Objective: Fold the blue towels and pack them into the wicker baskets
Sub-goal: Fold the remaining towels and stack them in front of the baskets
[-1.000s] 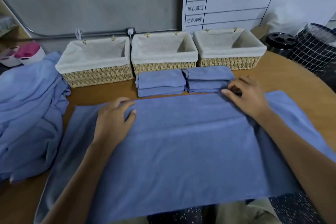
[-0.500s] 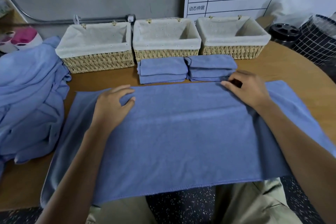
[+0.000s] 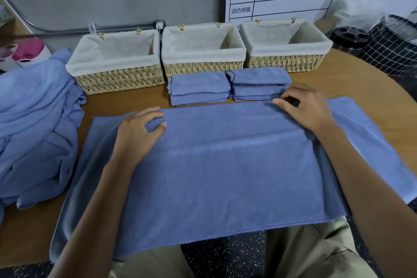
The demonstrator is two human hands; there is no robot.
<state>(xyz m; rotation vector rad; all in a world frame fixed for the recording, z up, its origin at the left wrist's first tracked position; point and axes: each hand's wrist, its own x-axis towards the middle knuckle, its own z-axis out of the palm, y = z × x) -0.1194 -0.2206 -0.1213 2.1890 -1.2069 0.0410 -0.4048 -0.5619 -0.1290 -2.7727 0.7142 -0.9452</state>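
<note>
While a blue towel (image 3: 225, 165) lay spread flat across the wooden table (image 3: 361, 83), its near edge hanging over toward the person's lap, the left hand (image 3: 137, 135) pinched its far edge between thumb and curled fingers, and the right hand (image 3: 304, 108) gripped the same edge farther right. Just beyond it, two stacks of folded towels (image 3: 228, 87) sat side by side in front of three cloth-lined wicker baskets (image 3: 203, 52). A heap of unfolded blue towels (image 3: 36, 131) lay at the left.

Both hands (image 3: 303, 106) pinch the spread towel's (image 3: 225, 165) far edge.
</note>
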